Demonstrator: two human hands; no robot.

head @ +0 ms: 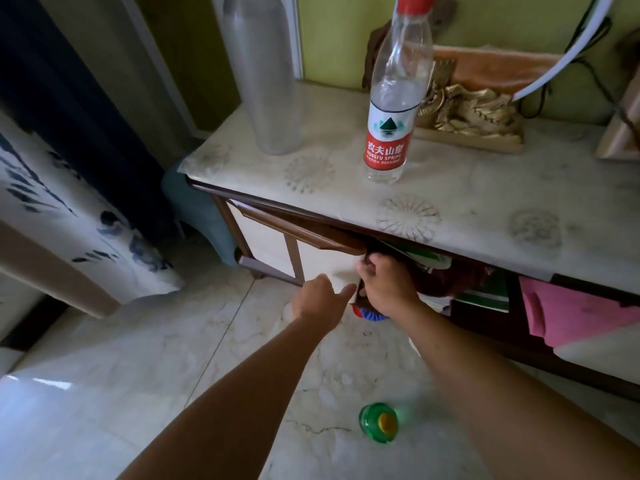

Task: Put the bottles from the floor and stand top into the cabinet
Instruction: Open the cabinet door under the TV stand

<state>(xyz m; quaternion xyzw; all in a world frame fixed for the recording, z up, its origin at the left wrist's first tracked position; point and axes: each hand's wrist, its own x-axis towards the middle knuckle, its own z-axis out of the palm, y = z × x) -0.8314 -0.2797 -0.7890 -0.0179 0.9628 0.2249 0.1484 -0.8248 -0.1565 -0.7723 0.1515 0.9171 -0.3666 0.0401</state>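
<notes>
Two bottles stand on the stand top (485, 202): a tall frosted clear bottle (263, 74) at the back left and a clear water bottle (389, 109) with a red cap and a red-and-white label near the middle. On the floor below stands a green bottle (378, 422) with a yellow cap, seen from above. My right hand (388, 289) grips the free edge of the cabinet door (266, 244), which is swung partly out. My left hand (320, 296) hovers just left of that edge, thumb out, holding nothing. A red-and-blue object (367, 316) peeks out under my right wrist.
Inside the cabinet I see dark red items (450, 278) and green books (485, 296). A pink cloth (571, 310) hangs at the right. A gold ornament (467, 116) and an orange cloth sit at the back of the top. A blue stool (197, 209) stands left of the stand.
</notes>
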